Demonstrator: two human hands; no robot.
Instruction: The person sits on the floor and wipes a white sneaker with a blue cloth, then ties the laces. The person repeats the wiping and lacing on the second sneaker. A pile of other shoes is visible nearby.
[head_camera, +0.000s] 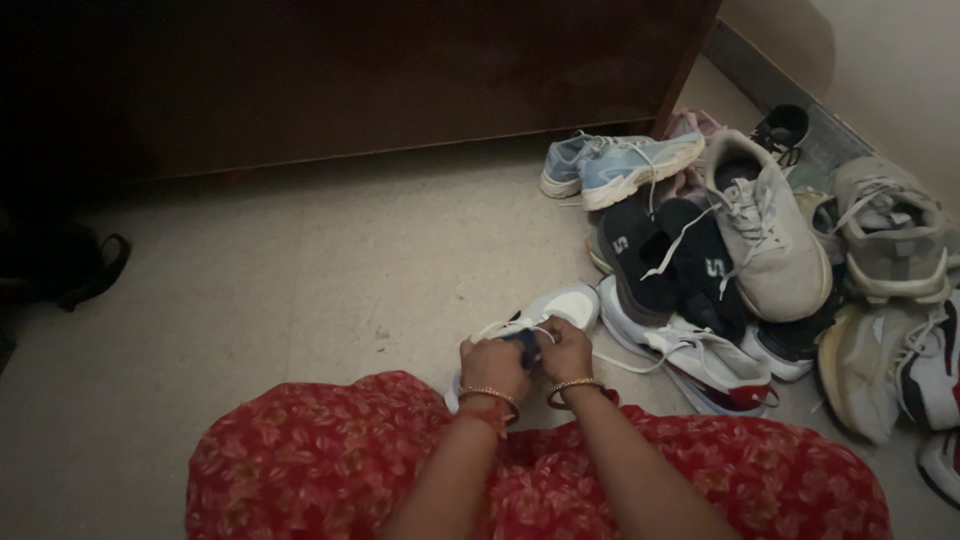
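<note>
white sneaker (560, 305) under both hands, shoe pile (760, 250) just right, bare floor (300, 280) left

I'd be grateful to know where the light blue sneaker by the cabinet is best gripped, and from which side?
Probably at the heel collar of the light blue sneaker, coming from the left: it stands upright on its sole, opening up, with that end toward bare floor rather than the shoe pile.

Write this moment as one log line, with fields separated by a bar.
left hand: on laces | right hand: on laces | white shoe: on floor, before knees | shoe pile: right side
</note>
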